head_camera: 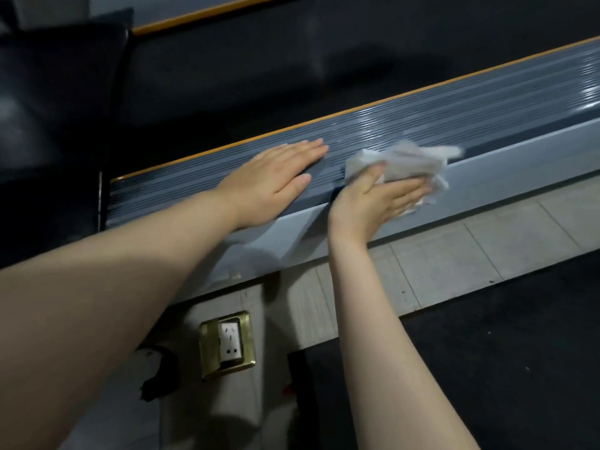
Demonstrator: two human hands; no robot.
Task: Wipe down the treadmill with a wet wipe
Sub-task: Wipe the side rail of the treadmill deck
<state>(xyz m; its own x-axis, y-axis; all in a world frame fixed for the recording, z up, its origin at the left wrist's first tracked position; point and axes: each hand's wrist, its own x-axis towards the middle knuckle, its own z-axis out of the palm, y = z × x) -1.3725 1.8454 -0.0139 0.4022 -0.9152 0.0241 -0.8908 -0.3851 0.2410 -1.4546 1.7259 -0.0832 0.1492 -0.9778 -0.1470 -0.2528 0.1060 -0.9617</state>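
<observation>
The wet wipe [397, 167] lies crumpled on the grey ribbed side rail [487, 105] of the treadmill, draped over the rail's outer edge and partly down its smooth side panel [506, 167]. I judge it soft, limp and nearly weightless; being damp, it should cling to the ribs and bunch rather than slide freely, and it could tear if I drag it hard over the grooves. My right hand [380, 203] has its grip released: the fingers lie straight along the wipe, pressing it against the rail's edge, the thumb raised over the top face. That flat press seems the sound way to take it, with the palm spread wide over the wad so it does not roll up. My left hand [276, 180], grip likewise released, rests flat on the ribbed top nearer the rail's end, close beside the wipe but apart from it. The rail looks stiff and fixed, so I expect it to bear firm pressure. An orange strip [227, 149] runs along its inner edge beside the dark running belt [259, 76]. Below on the tiled floor [454, 254] sits a brass floor socket [227, 344], and a dark mat [487, 368] lies nearer me.
</observation>
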